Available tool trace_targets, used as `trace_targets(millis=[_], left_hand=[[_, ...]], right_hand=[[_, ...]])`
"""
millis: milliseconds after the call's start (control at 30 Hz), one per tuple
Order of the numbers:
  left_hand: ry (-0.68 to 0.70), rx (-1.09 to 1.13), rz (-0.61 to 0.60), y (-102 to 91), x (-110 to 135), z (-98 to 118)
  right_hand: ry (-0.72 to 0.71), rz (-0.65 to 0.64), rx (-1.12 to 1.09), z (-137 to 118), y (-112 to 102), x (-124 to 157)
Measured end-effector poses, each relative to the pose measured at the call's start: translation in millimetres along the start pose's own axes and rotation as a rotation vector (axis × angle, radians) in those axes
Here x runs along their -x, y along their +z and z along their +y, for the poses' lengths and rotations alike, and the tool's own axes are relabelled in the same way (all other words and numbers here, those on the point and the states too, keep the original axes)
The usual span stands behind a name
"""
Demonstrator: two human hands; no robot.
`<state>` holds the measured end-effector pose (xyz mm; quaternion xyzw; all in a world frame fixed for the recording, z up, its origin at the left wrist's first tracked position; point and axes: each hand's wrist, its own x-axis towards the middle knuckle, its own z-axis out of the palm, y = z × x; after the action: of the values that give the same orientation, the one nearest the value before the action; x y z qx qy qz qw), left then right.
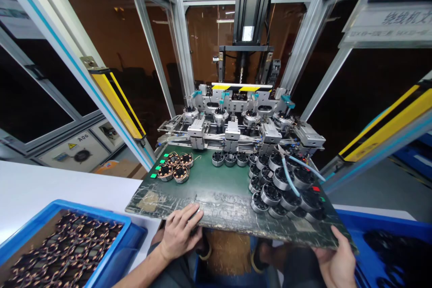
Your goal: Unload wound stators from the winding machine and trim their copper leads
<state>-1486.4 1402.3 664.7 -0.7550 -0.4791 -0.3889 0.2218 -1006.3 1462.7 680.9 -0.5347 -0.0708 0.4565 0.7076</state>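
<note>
My left hand (180,231) is at the front edge of a worn green board (219,193), fingertips on top and the rest curled around the rim. At the board's front right corner, my right hand (337,258) grips the edge, thumb above and fingers partly hidden below. Several copper-wound stators (181,173) sit together on the board's left side. To the right are stacked bare stator cores (270,194) with black inserts, and a few more cores (230,159) stand in a row at the back. Pliers (288,171) with light blue handles lie on top of the stack.
Behind the board stands a winding machine (232,130) with several spindles and a motor (253,9). Yellow light-curtain posts (118,103) flank it. A blue bin (126,225) of wound parts is at left; another blue bin (367,220) with dark parts is at right.
</note>
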Motion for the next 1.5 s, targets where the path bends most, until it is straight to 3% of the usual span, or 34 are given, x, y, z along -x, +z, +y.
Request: trace_targets(millis=[633, 1500], left_hand=[[0.001, -0.002, -0.011, 3.6, 7.2, -3.0], [0.004, 0.000, 0.000, -0.9, -2.6, 1.0]], right_hand=[[0.009, 0.007, 0.011, 2.6, -2.2, -3.2], [0.000, 0.024, 0.003, 0.6, 1.4, 0.7]])
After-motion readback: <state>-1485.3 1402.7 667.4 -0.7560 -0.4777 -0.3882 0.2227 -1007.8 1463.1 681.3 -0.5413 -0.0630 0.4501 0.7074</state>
